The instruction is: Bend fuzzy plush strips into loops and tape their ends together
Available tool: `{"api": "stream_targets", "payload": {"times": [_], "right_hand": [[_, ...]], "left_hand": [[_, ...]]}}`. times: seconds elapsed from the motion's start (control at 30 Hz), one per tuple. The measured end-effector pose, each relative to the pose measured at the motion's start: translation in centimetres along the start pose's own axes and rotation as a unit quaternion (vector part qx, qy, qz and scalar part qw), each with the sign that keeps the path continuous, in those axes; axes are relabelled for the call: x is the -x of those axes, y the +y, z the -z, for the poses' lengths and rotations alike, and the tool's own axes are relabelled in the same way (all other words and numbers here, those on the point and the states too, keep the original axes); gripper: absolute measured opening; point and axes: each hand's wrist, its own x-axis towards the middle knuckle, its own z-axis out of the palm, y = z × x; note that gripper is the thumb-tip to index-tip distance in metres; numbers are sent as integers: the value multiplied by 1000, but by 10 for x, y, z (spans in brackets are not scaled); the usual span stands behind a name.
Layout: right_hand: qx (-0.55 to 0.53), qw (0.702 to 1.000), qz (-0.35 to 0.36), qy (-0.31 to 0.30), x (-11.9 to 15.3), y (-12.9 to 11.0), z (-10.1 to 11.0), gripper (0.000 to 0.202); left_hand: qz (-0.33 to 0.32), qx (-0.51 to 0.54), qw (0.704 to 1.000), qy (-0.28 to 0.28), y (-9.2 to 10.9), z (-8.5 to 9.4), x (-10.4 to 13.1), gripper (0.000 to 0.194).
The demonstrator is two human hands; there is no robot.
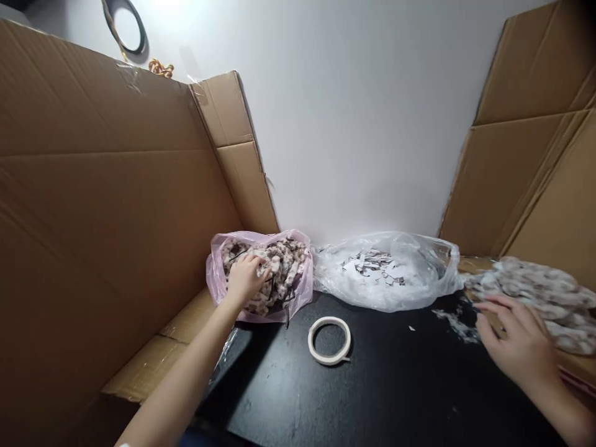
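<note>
A pink plastic bag (306, 282) stands open at the left back of the black table, full of fluffy mottled pieces (292, 264) with dark strips among them. My left hand (248, 276) reaches into it, fingers curled down on the fluffy pieces; what the fingertips hold, if anything, is hidden. On the right, my right hand (516, 335) is beside a heap of mottled fluffy material (554, 298). Its thumb and fingers are drawn together around a small dark item whose shape is unclear. Between the hands lies a clear plastic bag (419, 288) with paper scraps (375, 264) in it.
A roll of cream tape (329, 358) lies flat on the black table (372, 385). Cardboard walls (116, 217) rise on the left and right (521, 143). White fluff (459, 324) is scattered near my right hand. A black ring (140, 37) and orange cord (161, 68) are at the top left.
</note>
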Motion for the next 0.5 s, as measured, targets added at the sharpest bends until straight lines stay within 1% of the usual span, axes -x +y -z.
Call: {"api": "stream_targets", "payload": {"times": [0.07, 0.13, 0.23, 0.3, 0.37, 0.4, 0.43, 0.5], "right_hand": [[-10, 1000, 1, -8, 1, -2, 1, 12], [-8, 1000, 1, -8, 1, -3, 2, 11], [-1, 1000, 0, 3, 4, -2, 3, 12], [-3, 1000, -2, 4, 5, -1, 2, 13], [-9, 1000, -12, 6, 5, 0, 2, 14], [-13, 1000, -18, 7, 5, 0, 2, 14], [-17, 1000, -23, 10, 5, 0, 2, 14], [-26, 999, -33, 18, 5, 1, 1, 15]], "left_hand": [[46, -29, 996, -76, 0, -7, -17, 41], [92, -43, 984, -144, 10, -16, -31, 46], [113, -23, 973, -198, 26, -29, -49, 34], [121, 2, 969, -216, 29, -30, -59, 29], [124, 36, 968, -215, 23, -23, -69, 35], [124, 55, 970, -203, 17, -16, -74, 34], [122, 76, 971, -189, 10, -6, -78, 32], [110, 124, 975, -149, -4, 21, -86, 30]]}}
